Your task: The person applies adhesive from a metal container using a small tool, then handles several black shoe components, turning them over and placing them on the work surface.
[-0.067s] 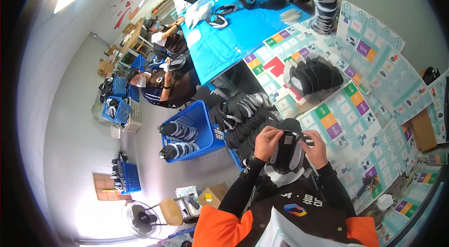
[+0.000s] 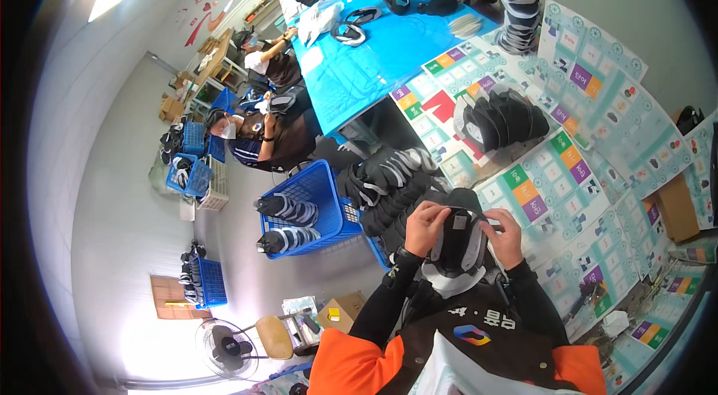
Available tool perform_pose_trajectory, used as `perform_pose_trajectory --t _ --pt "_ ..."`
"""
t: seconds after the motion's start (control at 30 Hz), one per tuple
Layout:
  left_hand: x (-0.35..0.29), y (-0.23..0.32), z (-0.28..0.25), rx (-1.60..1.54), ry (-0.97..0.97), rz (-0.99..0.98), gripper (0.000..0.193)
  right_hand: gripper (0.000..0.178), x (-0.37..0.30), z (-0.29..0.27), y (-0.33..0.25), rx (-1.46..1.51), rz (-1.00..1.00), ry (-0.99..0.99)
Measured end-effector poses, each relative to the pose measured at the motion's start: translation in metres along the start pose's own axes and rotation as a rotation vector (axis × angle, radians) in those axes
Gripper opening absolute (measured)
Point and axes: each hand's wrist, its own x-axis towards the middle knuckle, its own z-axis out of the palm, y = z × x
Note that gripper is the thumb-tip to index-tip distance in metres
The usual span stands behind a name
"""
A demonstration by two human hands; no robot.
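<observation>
Close to my chest I hold a black shoe upper (image 2: 456,251) with pale grey sides and a white edge at its lower end. My left hand (image 2: 425,229) pinches its top rim on the left, fingers closed on the edge. On the opposite side my right hand (image 2: 505,238) grips the same rim between thumb and fingers. A small light label shows on the lining between the hands. Beyond my left hand lie stacked black and grey shoe uppers (image 2: 400,197). Another row of black uppers (image 2: 502,120) rests on the table past my right hand.
Printed sheets (image 2: 516,197) cover the table at my right. A blue basket (image 2: 324,197) holding uppers stands left of the stacks. Farther off is a blue-covered table (image 2: 366,70), with co-workers around it. A fan (image 2: 226,346) stands at the lower left.
The shoe upper's rim is spread a little wider and tipped slightly, so more of its lining shows. Both hands keep nearly the same place and hold.
</observation>
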Motion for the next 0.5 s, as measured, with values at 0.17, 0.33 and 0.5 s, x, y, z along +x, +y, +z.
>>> perform_pose_trajectory --t 0.17,0.33,0.5 --pt "0.003 0.015 0.000 0.005 -0.028 0.001 0.016 0.009 0.001 -0.002 0.024 0.105 0.074 0.085" --pt "0.029 -0.008 -0.026 -0.369 -0.241 -0.279 0.023 0.016 0.027 -0.007 0.017 0.488 0.382 -0.157" --pt "0.044 -0.014 -0.030 -0.344 -0.205 -0.216 0.023 0.021 0.025 0.026 -0.030 0.245 0.129 -0.072"
